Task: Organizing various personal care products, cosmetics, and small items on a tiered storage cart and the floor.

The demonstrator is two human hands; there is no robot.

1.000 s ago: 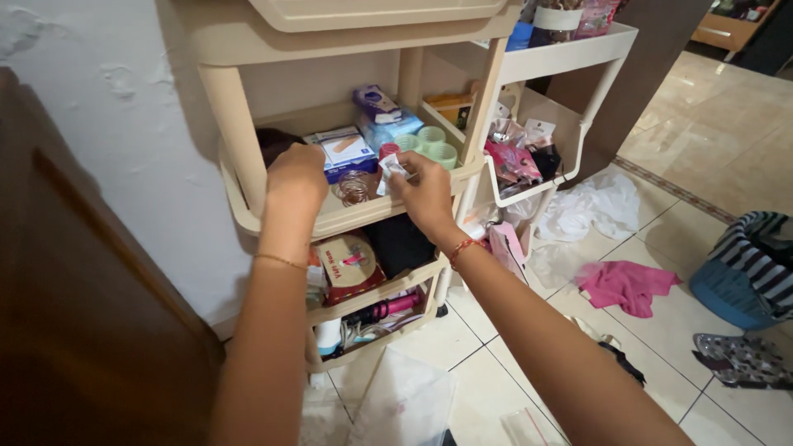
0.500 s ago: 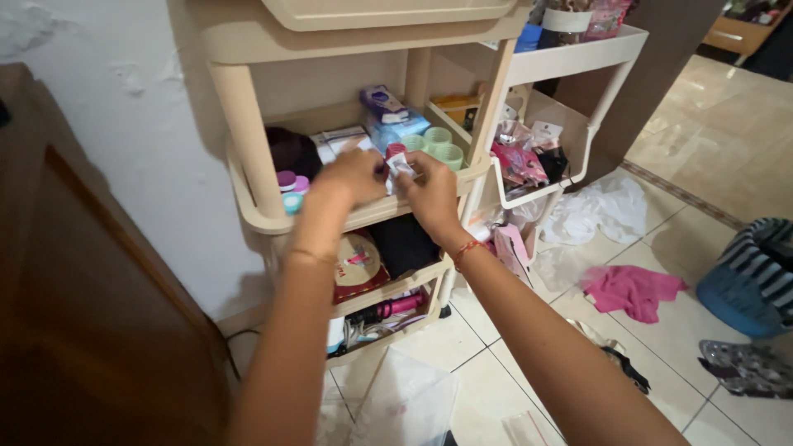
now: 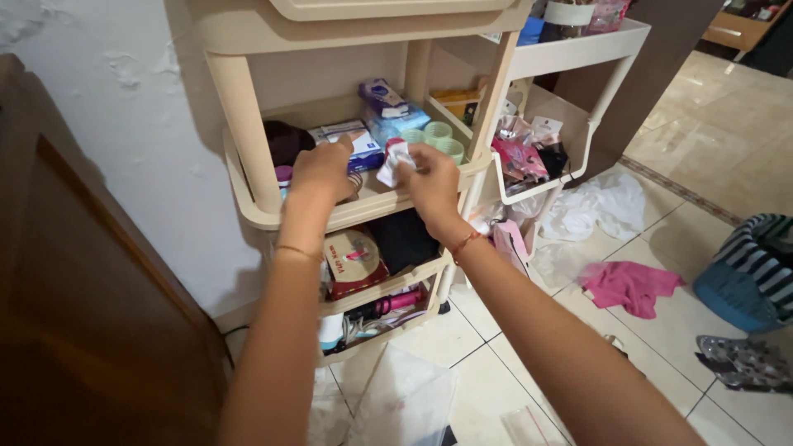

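Both hands reach into the middle tray of a beige plastic shelf rack [image 3: 248, 216]. My right hand [image 3: 429, 183] pinches a small white crumpled packet [image 3: 388, 168] above the tray. My left hand [image 3: 322, 169] rests on the tray's contents, fingers bent, touching a white and blue box [image 3: 353, 135]; what it holds, if anything, is hidden. Green hair rollers [image 3: 439, 139], a blue tissue pack [image 3: 395, 122] and a dark round thing [image 3: 283, 139] lie in the same tray.
A round red tin [image 3: 353, 260] and a pink tool [image 3: 395, 304] fill the lower trays. A white rack [image 3: 570, 43] with pink packets stands to the right. On the tiled floor lie a pink cloth [image 3: 629, 285], white plastic [image 3: 599, 206], a clear bag [image 3: 405, 400] and a striped basket [image 3: 753, 268]. A brown door [image 3: 74, 297] is on the left.
My left hand has moved back left from the packet onto the tray's contents. My right hand still holds the white packet, slightly lower.
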